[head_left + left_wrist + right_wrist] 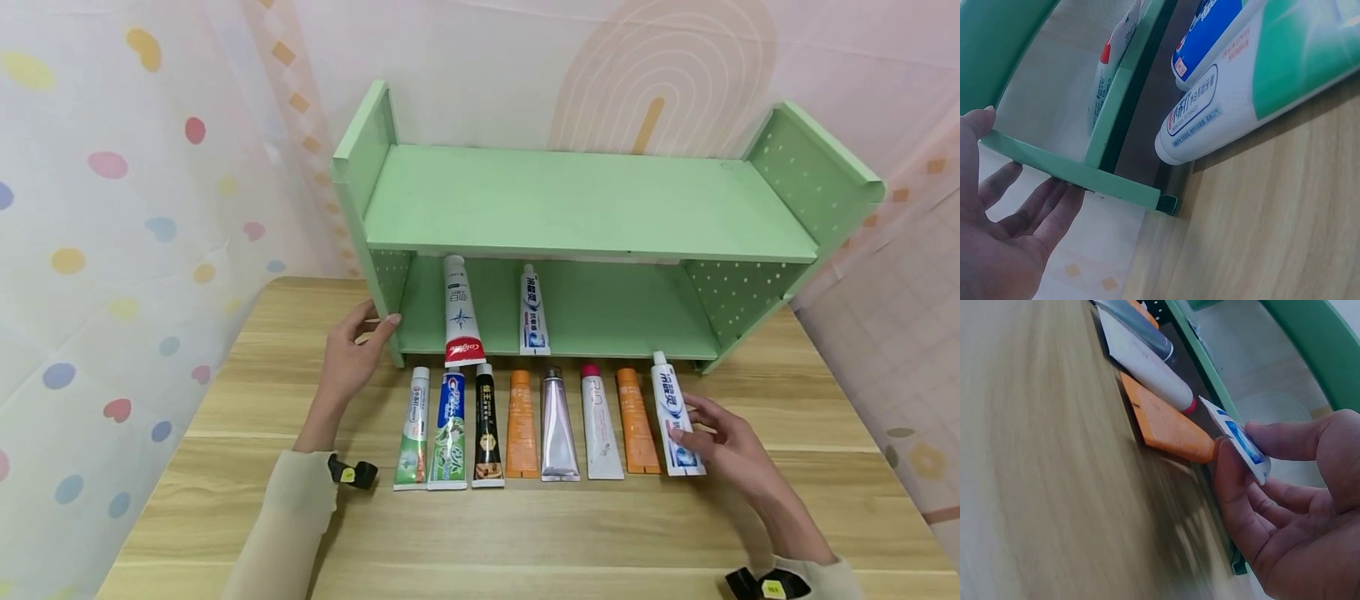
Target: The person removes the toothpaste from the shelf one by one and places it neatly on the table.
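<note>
My right hand (726, 446) pinches a white and blue toothpaste tube (677, 417) between thumb and fingers, its cap pointing toward the shelf. In the right wrist view the tube's flat crimped end (1238, 440) shows between the fingertips, above the table. With thumb in front and fingers behind, my left hand (356, 346) holds the left side panel of the green shelf (536, 304); the left wrist view shows that panel's edge (1072, 172) between them. On the lower shelf board lie a white Colgate tube with a red end (461, 317) and another white and blue tube (533, 312).
A row of tubes lies on the wooden table (525, 542) before the shelf: a green and white one (413, 433), a blue and green one (450, 433), a black one (488, 429), a silver one (559, 429), a pink-capped white one (602, 429) and two orange ones (522, 429).
</note>
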### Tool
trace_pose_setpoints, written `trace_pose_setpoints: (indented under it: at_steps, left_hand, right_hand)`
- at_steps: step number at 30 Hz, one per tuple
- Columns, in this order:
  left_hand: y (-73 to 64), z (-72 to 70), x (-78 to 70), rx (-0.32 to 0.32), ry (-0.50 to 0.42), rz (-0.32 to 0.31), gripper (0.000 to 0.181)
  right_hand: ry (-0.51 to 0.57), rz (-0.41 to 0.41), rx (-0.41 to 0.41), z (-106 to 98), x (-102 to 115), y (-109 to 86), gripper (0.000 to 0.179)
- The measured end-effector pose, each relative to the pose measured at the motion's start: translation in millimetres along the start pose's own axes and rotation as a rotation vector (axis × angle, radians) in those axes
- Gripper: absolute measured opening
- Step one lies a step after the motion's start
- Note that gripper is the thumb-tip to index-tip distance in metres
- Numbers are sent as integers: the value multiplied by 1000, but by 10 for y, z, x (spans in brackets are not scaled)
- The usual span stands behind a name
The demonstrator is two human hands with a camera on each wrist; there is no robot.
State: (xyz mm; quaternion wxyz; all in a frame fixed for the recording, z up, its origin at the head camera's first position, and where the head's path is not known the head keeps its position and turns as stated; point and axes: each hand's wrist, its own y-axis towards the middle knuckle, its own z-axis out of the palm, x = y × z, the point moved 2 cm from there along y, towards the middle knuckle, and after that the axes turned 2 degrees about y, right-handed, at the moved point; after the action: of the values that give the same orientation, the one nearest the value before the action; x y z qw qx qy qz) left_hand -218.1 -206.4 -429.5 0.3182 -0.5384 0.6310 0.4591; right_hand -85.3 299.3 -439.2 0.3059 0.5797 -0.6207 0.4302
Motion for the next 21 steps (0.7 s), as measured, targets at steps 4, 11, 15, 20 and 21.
trace_pose_setpoints:
  at_steps: [4,11,15,20,21]
  left_hand:
    - [3,6,-6,3,-4,-4,54]
    - [4,1,-3,3,-4,-11,55]
    - [1,-3,-2,2,-7,-14,54]
    - [-4,-3,-9,6,-2,-15,54]
    - [-3,-3,-12,6,-5,-18,54]
  right_hand:
    - [-31,0,-3,-22,-23,-21,67]
    - [-146,50,-29,-29,-73,-9,69]
    - [-183,86,-22,3,-84,25,72]
    - [-249,107,-20,47,-70,69,72]
    - [-265,110,-20,52,-68,78,71]
